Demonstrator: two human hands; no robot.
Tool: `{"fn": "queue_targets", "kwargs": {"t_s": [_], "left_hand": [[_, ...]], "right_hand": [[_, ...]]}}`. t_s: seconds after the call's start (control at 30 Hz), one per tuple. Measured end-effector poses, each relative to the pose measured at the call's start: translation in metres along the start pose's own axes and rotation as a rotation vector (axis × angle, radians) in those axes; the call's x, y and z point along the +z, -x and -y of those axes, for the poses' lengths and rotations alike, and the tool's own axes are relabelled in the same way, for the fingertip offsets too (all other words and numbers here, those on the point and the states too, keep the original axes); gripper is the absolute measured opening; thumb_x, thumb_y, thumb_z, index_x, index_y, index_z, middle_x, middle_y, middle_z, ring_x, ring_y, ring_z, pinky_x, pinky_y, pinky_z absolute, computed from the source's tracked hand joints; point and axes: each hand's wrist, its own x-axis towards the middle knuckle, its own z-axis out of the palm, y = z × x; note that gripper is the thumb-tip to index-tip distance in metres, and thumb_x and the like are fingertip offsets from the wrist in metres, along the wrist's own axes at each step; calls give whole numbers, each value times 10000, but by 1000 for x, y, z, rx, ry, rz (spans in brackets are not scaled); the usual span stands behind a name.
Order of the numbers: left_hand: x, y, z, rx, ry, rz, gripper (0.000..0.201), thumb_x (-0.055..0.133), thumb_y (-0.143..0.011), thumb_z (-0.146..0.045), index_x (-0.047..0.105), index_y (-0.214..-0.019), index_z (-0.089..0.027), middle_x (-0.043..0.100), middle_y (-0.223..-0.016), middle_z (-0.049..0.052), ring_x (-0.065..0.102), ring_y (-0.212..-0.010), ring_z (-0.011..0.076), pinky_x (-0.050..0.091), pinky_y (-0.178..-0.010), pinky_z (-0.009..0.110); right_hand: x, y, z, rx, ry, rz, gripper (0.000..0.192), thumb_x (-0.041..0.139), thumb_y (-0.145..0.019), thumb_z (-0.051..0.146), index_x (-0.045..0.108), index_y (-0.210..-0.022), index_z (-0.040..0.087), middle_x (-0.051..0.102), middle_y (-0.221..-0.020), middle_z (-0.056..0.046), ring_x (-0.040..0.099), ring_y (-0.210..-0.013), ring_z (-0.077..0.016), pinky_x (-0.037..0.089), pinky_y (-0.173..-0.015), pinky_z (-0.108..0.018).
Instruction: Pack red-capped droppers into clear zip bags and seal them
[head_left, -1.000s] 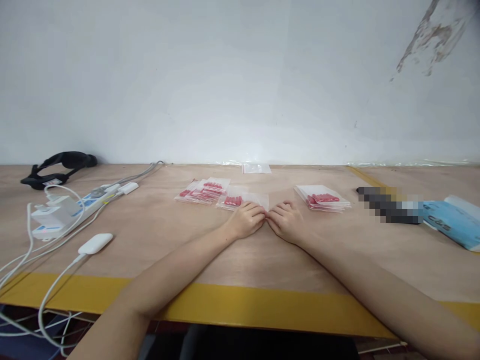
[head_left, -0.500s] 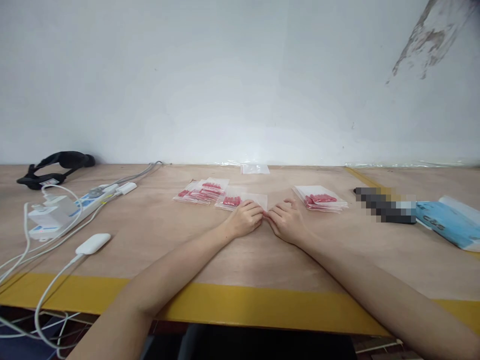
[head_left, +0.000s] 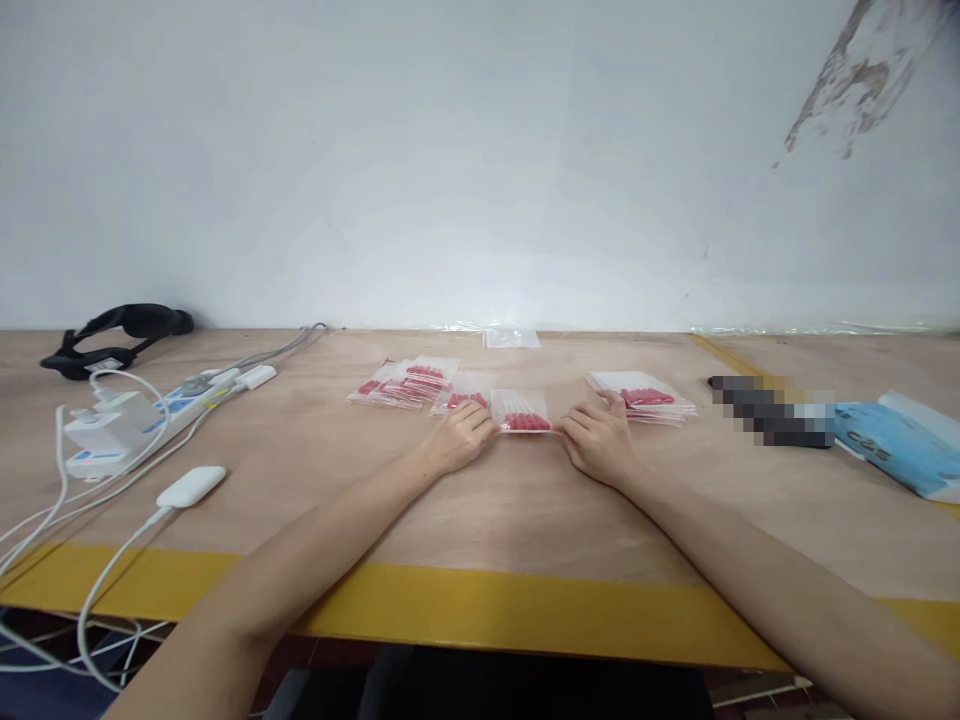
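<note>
A small clear plastic bag (head_left: pixel 520 412) with a row of red pieces along its near edge lies between my hands on the table. My left hand (head_left: pixel 462 437) is closed, its fingertips pinching the bag's near left corner. At the near right corner, the fingers of my right hand (head_left: pixel 596 437) pinch the bag too. Partly behind my left hand is another bag of red pieces (head_left: pixel 466 397). Farther left lies an overlapping group of such bags (head_left: pixel 409 383). A stack of filled bags (head_left: pixel 651 398) sits just beyond my right hand.
A flat clear bag (head_left: pixel 512 339) lies by the wall. On the left are a power strip (head_left: pixel 180 404) with cables, a white device (head_left: pixel 192 486) and a black strap (head_left: pixel 146 320). A blurred dark object (head_left: pixel 765 408) and a blue package (head_left: pixel 896 445) lie at right.
My hands have moved apart, the left one leftward and the right one rightward. The bag between them now shows flat, with its red pieces visible.
</note>
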Motion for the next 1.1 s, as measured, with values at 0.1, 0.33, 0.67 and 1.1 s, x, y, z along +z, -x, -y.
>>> {"fn": "queue_targets", "kwargs": {"t_s": [0.1, 0.33, 0.67, 1.1], "left_hand": [[3, 2, 0, -54, -8, 19, 318, 335, -926, -188, 538, -684, -150, 551, -658, 61, 522, -699, 182, 435, -684, 325], [0, 1, -4, -24, -27, 63, 294, 345, -925, -187, 589, -765, -150, 569, -676, 52, 529, -713, 173, 433, -709, 306], [-11, 21, 24, -352, -5, 205, 443, 485, -837, -448, 512, -1175, -163, 503, -1249, 126, 386, -1214, 291, 255, -1027, 488], [4, 14, 18, -361, 184, 235, 329, 480, -853, -336, 554, -1124, -165, 586, -1133, 104, 540, -1061, 245, 424, -926, 418]], "right_hand": [[0, -1, 0, 13, 8, 16, 206, 448, -841, 182, 609, -712, 196, 648, -692, -12, 542, -778, -159, 204, -912, -425], [5, -2, 5, 15, -101, 112, 220, 491, -839, 327, 617, -986, 224, 646, -978, -46, 573, -842, -163, 341, -750, -315], [12, -5, -28, 147, 12, -21, 258, 411, -808, 97, 636, -891, 193, 633, -974, -65, 556, -827, -180, 402, -703, -287], [-16, 2, -64, 411, 267, 193, 199, 529, -703, 303, 664, -799, 192, 645, -913, -85, 507, -887, -277, 247, -822, -465]]}}
